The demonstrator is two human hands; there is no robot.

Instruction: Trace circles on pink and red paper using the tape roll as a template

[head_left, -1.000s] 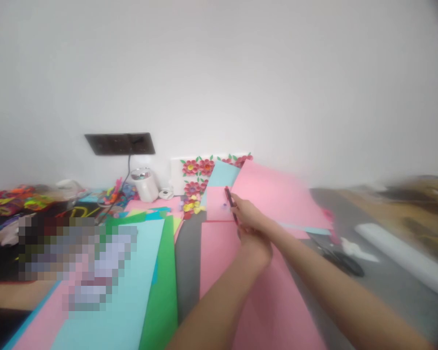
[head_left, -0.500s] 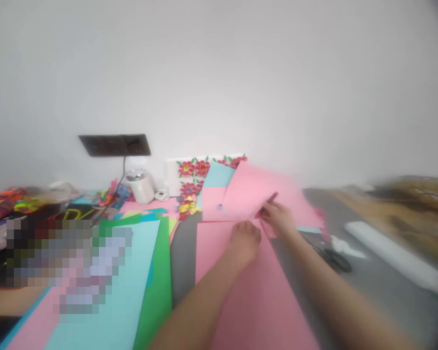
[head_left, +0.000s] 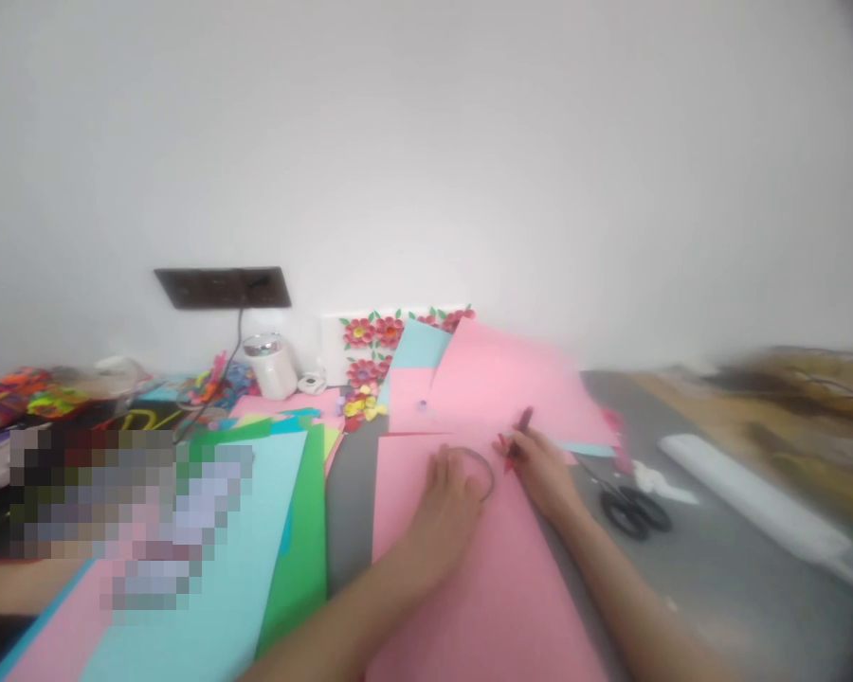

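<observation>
My left hand [head_left: 449, 502] lies on a sheet of pink paper [head_left: 498, 606], its fingers stretched forward. Beside its fingertips shows a thin dark curved outline [head_left: 489, 470]; whether it is a loose ring or a drawn line I cannot tell, and the hand covers part of it. To the right, my right hand [head_left: 540, 469] is closed around a dark marker [head_left: 524, 420] with red near its lower end, just over the paper's upper right edge. Another pink sheet [head_left: 512, 379] lies beyond, overlapping light blue paper [head_left: 418, 343].
Black-handled scissors [head_left: 634, 511] and a long white roll [head_left: 760, 497] lie on the right. Light blue [head_left: 206, 568] and green sheets [head_left: 305, 540] lie on the left, near a person's blurred-out forearm. A white canister [head_left: 274, 367] and a flower-decorated panel [head_left: 332, 350] stand by the wall.
My left hand has drawn back toward me and left, its curled fingers now stretched out, and the curved outline shows. My right hand, still with the marker, has moved slightly down and left.
</observation>
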